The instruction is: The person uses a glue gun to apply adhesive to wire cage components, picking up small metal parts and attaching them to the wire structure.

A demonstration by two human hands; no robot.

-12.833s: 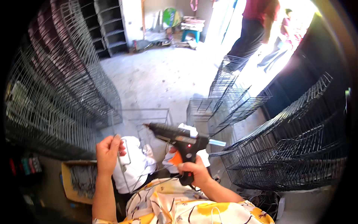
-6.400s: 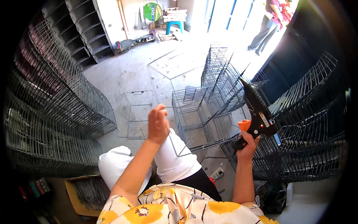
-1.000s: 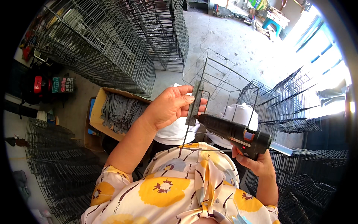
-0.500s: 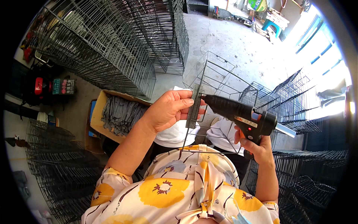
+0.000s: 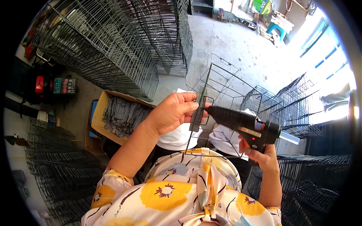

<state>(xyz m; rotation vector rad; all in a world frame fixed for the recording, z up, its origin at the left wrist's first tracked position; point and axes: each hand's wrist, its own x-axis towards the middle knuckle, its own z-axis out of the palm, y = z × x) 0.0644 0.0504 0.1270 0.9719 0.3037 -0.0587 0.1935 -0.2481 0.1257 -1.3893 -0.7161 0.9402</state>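
My left hand (image 5: 169, 115) is closed, pinching a dark grey strip (image 5: 196, 124) between thumb and fingers against one side of a black wire frame (image 5: 236, 79). The frame is held up over my lap. My right hand (image 5: 268, 156) grips a black glue gun (image 5: 241, 122) by its handle, fingers around the trigger area. A translucent glue stick (image 5: 289, 138) juts from the gun's rear. The nozzle points left, at or very close to the strip near my left fingertips; whether it touches, I cannot tell.
At my left an open cardboard box (image 5: 97, 119) holds many dark grey strips (image 5: 122, 116). Tall stacks of wire racks (image 5: 113, 52) stand at the far left. More wire racks (image 5: 52, 162) are at the near left and along the right (image 5: 298, 101). A blue stool (image 5: 277, 30) stands far right.
The glue gun's nozzle has moved slightly toward me along the strip. My left hand, the strip and the wire frame have shifted a little to the right.
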